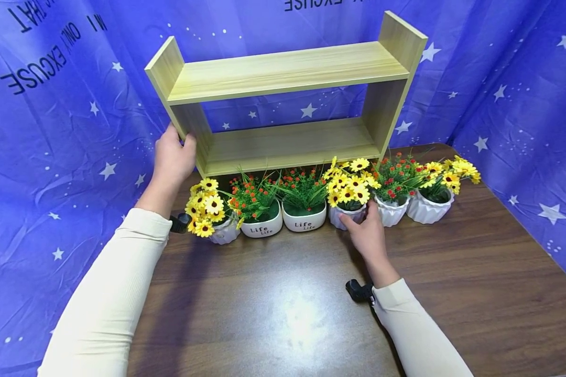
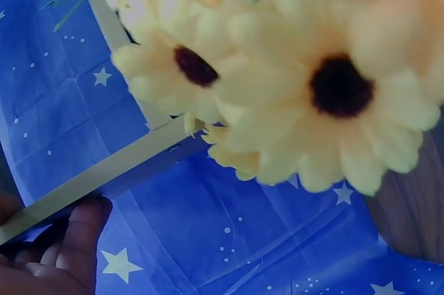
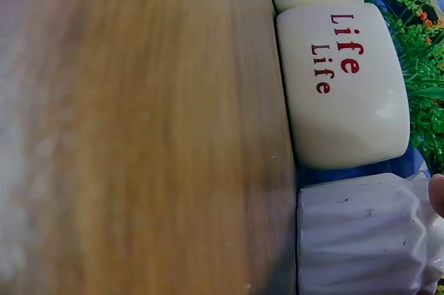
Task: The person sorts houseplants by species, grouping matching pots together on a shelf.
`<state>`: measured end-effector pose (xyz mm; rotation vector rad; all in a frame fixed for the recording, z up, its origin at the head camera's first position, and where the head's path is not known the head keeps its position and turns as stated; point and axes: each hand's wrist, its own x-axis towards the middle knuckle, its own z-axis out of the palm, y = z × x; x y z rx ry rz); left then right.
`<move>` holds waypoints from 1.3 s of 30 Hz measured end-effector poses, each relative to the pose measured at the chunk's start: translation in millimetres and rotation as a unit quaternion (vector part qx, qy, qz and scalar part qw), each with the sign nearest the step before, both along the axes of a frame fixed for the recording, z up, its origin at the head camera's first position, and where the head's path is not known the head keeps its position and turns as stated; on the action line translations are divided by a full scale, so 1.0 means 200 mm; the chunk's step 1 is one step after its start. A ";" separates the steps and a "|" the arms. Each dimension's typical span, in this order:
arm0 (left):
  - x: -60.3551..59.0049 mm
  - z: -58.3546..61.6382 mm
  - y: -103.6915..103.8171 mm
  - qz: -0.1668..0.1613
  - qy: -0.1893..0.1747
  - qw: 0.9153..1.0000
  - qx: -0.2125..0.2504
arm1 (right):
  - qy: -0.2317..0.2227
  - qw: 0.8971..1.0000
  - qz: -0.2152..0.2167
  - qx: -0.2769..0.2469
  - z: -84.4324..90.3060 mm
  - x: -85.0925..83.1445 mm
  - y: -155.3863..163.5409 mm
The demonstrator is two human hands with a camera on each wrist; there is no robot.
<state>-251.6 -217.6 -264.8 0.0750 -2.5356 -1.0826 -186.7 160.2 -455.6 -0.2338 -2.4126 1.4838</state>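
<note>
pinching a ridged pot (image 1: 336, 219) of yellow flowers (image 1: 351, 189), likely light, stiff and best held near its rim, the right hand (image 1: 369, 235) sits before the shelf (image 1: 287, 73) in the head view. in the left wrist view the left hand (image 2: 62, 260) clasps the shelf's side, thumb opposing fingers; in the right wrist view a lettered pot (image 3: 347, 118) holds greenery (image 3: 424, 80).

Background: blue curtain (image 1: 23, 173), creased at left, wrapping behind and along right side. Print: white stars (image 1: 552, 213) in assorted sizes, scattered white dots (image 1: 7, 340), dark lettering (image 1: 33, 73) at upper left and top edge, including "EXCUSE". Below: brown wood-grain tabletop (image 1: 245, 293), with bright glare (image 1: 302, 319) near front centre.
</note>
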 end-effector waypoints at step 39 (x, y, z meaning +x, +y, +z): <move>-0.02 -0.03 0.03 0.040 -0.005 0.999 -0.037 | 0.028 0.985 -0.024 -0.169 -0.05 -0.05 -0.06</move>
